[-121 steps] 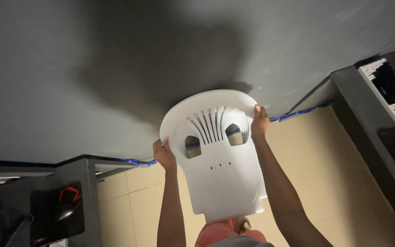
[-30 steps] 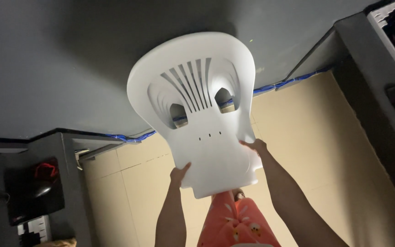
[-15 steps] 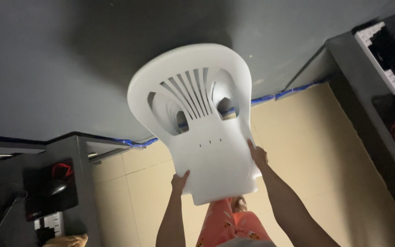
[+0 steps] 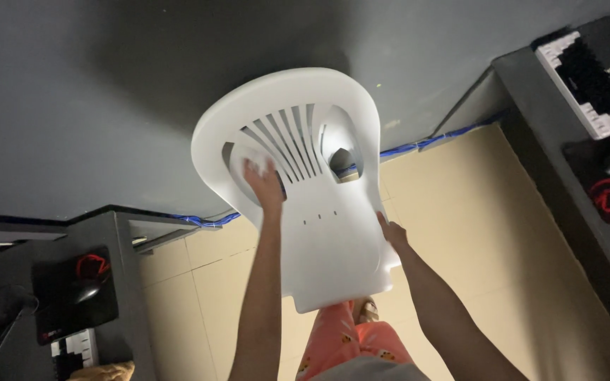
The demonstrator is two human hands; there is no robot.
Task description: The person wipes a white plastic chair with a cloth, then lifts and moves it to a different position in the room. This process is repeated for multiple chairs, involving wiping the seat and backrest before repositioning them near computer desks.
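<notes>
A white plastic chair (image 4: 319, 233) with a slatted, rounded backrest stands in front of me, seen from above, its back toward a dark grey wall. My left hand (image 4: 262, 185) rests on the backrest beside the left cut-out, fingers over the slats. My right hand (image 4: 392, 234) holds the right edge of the seat. Below the seat I see my legs in orange patterned trousers (image 4: 351, 346).
Dark desks stand on both sides: the right one (image 4: 531, 92) carries a white and black keyboard (image 4: 587, 81), a mouse and a black pad with a red mark; the left one (image 4: 118, 240) has a mouse on a similar pad. Beige floor tiles (image 4: 474, 233) lie between. A blue cable runs along the wall base.
My left hand has moved up from the seat's lower left edge to the backrest. The right hand stays on the seat's right edge. The chair has shifted little.
</notes>
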